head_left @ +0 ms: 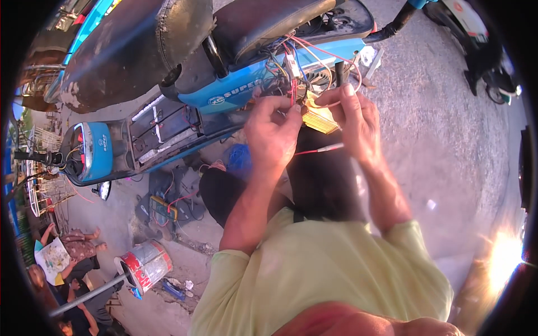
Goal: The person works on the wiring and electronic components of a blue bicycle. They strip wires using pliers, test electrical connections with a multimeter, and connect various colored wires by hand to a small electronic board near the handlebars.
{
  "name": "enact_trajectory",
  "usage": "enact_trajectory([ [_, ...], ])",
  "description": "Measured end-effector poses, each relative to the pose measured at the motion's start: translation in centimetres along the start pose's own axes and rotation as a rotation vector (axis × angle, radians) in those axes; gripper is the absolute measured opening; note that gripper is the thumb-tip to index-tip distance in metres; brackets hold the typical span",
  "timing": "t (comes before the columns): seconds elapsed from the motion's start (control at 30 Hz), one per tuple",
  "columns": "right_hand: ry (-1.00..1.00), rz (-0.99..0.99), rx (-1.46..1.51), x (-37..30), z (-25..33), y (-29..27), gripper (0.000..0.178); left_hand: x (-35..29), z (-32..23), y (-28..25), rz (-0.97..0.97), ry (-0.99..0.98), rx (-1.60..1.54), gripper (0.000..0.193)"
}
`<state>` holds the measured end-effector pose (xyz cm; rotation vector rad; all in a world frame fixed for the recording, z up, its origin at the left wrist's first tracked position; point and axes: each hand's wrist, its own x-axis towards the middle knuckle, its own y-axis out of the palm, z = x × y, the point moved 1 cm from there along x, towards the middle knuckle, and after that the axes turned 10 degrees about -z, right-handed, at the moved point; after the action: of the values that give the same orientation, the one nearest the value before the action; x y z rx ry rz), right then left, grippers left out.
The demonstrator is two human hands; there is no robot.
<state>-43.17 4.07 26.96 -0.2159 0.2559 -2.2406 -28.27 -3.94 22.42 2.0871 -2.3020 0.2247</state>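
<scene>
My left hand [274,131] is closed, its thumb and index finger pinching thin red wires [293,87] that hang from a white connector [292,65]. My right hand [361,117] is closed too, with a pale pink wire [357,73] between thumb and fingers; the wire loops up to the bundle under the seat. Between both hands sits a gold finned metal box [320,116], partly covered by my right fingers. Exposed wires spill from the blue side panel [241,92] of an electric scooter lying across the view. Below my right hand stretches a red lead with a pale sleeve [329,148].
A yellow-edged multimeter [162,208] with red leads lies on the ground at left, near a blue plastic bag [239,159]. Nearer stands a red and white bucket [147,266] with a pole by it. People sit at the lower left. Another scooter [476,50] is parked far right.
</scene>
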Motion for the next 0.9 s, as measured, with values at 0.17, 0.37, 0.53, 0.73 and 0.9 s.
enact_trajectory([
  [0.17, 0.114, 0.008, 0.334, 0.4, -1.3, 1.3, 0.038, -0.2, -0.8, 0.1, 0.027, -0.002, -0.051, 0.011],
  [0.37, 0.145, 0.146, 0.451, 0.8, -2.9, 1.6, 0.016, -0.2, -0.7, 0.4, 0.052, 0.079, -0.038, 0.011],
  [0.53, 0.028, 0.099, 0.447, 1.0, -3.4, 2.2, 0.017, -0.1, -1.4, 0.7, 0.061, 0.295, 0.046, 0.011],
  [0.73, 0.174, 0.059, 0.474, 1.6, -3.5, 2.4, 0.015, 0.0, -1.4, 1.1, 0.053, 0.433, 0.109, 0.014],
  [0.9, 0.25, 0.034, 0.622, 1.1, -3.0, 2.7, 0.015, 0.2, -1.4, 0.9, 0.101, 0.542, 0.164, 0.017],
])
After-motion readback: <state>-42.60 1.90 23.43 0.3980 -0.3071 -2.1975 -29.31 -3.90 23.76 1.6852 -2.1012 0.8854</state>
